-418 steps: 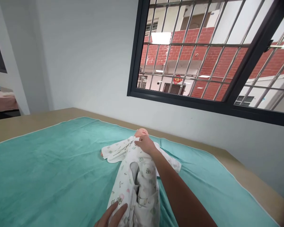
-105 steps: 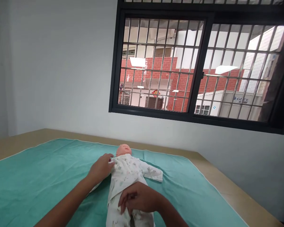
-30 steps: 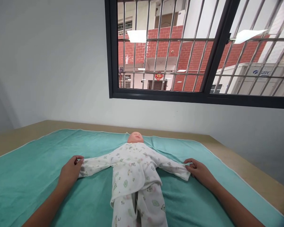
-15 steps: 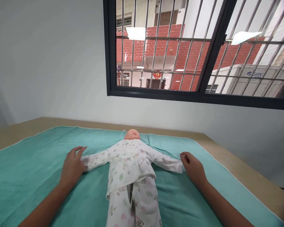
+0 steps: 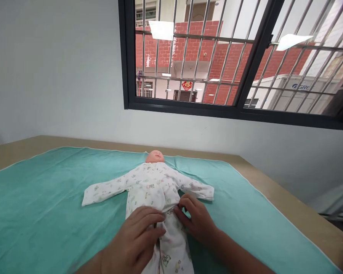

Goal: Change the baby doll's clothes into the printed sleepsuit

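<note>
Across a teal cloth (image 5: 60, 198) on a tan surface (image 5: 254, 175), a doll (image 5: 155, 156) lies on its back, its head toward the wall (image 5: 74, 76) and its sleeved arms stretched out to either side. It wears a white printed shirt (image 5: 148, 190) and matching trousers (image 5: 174, 243). A person's two bare hands are at its waist, near each other but not touching. The left hand (image 5: 134, 241) comes from the lower left, its back facing the viewer, hiding part of the trousers; its fingers bend loosely across toward the right, with the thumb below, a little apart from them. The right hand (image 5: 196, 217) comes from the lower right, forearm slanting; its index finger arches toward the thumb, their tips close together at the shirt's lower edge. Whether they pinch fabric cannot be told. Beyond is a dark-framed, barred window (image 5: 194, 102).
</note>
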`<state>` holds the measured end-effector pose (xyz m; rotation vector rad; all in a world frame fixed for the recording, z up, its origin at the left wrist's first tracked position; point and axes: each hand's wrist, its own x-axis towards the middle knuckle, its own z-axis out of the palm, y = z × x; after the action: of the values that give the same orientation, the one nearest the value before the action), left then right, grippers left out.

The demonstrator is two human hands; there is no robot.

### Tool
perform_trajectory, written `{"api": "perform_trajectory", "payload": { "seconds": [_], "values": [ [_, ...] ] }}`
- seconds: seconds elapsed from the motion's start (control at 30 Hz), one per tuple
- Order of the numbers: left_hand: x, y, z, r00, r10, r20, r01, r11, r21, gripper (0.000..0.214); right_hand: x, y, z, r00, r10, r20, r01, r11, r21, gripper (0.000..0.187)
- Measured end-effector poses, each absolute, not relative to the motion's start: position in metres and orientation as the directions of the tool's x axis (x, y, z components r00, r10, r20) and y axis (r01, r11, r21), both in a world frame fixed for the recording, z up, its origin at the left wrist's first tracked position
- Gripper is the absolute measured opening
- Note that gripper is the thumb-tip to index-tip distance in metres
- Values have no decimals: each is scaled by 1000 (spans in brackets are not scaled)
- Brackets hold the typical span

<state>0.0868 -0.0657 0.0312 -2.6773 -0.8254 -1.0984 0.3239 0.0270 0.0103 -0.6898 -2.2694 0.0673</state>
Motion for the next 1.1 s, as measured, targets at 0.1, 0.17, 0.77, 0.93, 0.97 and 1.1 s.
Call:
{"api": "perform_trajectory", "payload": {
  "seconds": [0.1, 0.17, 0.77, 0.93, 0.97, 1.1],
  "values": [
    [91, -64, 33, 569, 516, 640, 573, -807, 142, 42, 326, 30, 12, -577, 389, 718, 498, 864, -67, 7],
    [91, -62, 30, 542, 553, 633, 605, -779, 163, 42, 325, 30, 13, -575, 359, 735, 532, 847, 3, 13],
    [95, -57, 12, 354, 695, 626, 773, -594, 223, 38, 319, 16, 17, -490, 420, 764, 433, 878, -205, 10],
    [87, -58, 24, 474, 617, 628, 696, -699, 162, 34, 323, -4, 18, -505, 492, 709, 355, 867, -350, 14],
    [86, -58, 26, 506, 598, 621, 679, -721, 141, 36, 325, -7, 16, -506, 505, 699, 358, 860, -363, 15],
    [84, -56, 26, 558, 576, 598, 651, -750, 115, 42, 330, -10, 10, -550, 479, 684, 351, 876, -330, 14]
  ]
}}
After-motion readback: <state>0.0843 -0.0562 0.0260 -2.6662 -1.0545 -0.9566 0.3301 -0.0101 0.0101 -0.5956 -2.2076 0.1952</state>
